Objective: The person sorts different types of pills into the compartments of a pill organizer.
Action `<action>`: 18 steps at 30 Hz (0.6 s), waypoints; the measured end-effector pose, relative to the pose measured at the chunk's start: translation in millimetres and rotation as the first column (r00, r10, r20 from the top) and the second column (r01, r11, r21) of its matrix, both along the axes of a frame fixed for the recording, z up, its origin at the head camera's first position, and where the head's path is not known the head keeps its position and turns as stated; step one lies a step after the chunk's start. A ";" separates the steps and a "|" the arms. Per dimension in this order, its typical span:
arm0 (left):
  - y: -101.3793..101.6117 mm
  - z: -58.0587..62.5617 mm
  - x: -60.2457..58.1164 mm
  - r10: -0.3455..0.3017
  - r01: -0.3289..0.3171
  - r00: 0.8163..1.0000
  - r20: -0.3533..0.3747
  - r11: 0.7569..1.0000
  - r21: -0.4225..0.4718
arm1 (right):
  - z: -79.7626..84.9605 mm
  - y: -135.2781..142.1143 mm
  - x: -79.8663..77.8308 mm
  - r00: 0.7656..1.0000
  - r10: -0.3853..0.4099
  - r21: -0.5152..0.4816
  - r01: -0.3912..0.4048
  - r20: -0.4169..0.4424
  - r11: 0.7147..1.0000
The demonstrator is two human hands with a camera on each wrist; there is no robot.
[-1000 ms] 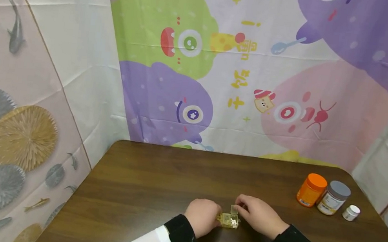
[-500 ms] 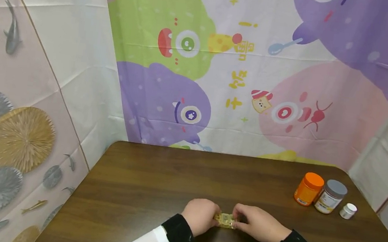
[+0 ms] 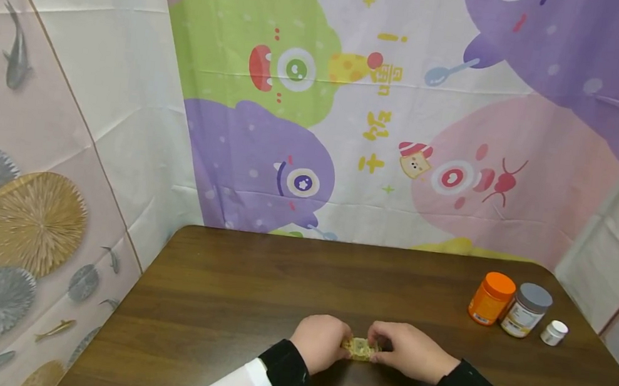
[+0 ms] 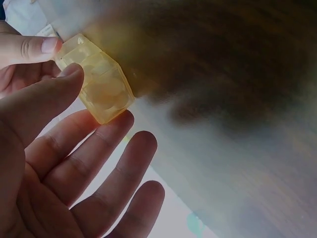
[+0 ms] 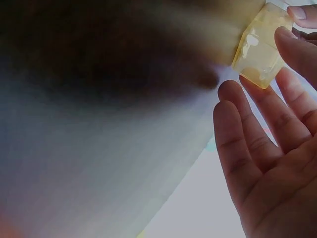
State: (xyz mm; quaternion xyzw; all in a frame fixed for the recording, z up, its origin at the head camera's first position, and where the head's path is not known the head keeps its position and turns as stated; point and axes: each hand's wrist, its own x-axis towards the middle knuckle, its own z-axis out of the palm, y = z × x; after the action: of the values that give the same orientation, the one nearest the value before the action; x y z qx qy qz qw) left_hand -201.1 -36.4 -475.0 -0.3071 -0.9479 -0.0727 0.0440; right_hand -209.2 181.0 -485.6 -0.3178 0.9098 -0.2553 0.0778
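A small translucent yellow pill box (image 3: 360,349) is held between the two hands above the front part of the table. My left hand (image 3: 319,344) pinches its left end between thumb and fingers. At the other end, my right hand (image 3: 410,353) pinches it the same way. Pale round shapes show through the walls of the pill box (image 4: 101,82) in the left wrist view. From the right wrist, the pill box (image 5: 262,47) appears with its lid down. Fingers hide both ends of it.
On the right of the brown wooden table (image 3: 255,275) stand an orange jar (image 3: 492,299), a grey-lidded jar (image 3: 526,310) and a small white bottle (image 3: 554,332). A cartoon-printed cloth (image 3: 370,212) hangs behind the table.
A raised lid at the pill box's right end has been pressed down by my right hand, which moved left and now grips that end. The left hand has kept its hold.
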 end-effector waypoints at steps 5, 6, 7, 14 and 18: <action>0.2 1.7 -0.6 0.002 -0.002 1.000 0.018 1.000 0.001 | 1.2 -1.6 0.1 1.000 -0.007 0.012 0.007 -0.004 1.000; 0.8 2.1 -0.8 0.000 0.000 1.000 0.024 1.000 0.003 | 1.2 -1.2 0.2 1.000 -0.010 0.012 0.010 -0.004 1.000; 1.3 2.4 -1.1 -0.002 0.002 1.000 0.029 1.000 0.005 | 1.1 -0.9 0.2 1.000 -0.011 0.010 0.011 -0.004 1.000; 0.1 -2.1 -0.2 -0.014 0.012 0.998 0.058 1.000 0.020 | -2.7 1.0 6.6 1.000 -0.015 -0.003 0.015 0.016 1.000; -3.8 -3.5 2.9 -0.004 0.003 0.998 0.070 1.000 0.018 | -3.6 4.0 12.1 1.000 -0.018 -0.024 0.019 0.025 1.000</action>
State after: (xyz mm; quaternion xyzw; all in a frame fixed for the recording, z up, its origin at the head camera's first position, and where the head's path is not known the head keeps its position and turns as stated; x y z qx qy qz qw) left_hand -198.2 -40.1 -478.5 -0.3057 -0.9476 -0.0918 0.0136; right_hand -197.1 185.0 -489.2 -0.3071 0.9085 -0.2711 0.0829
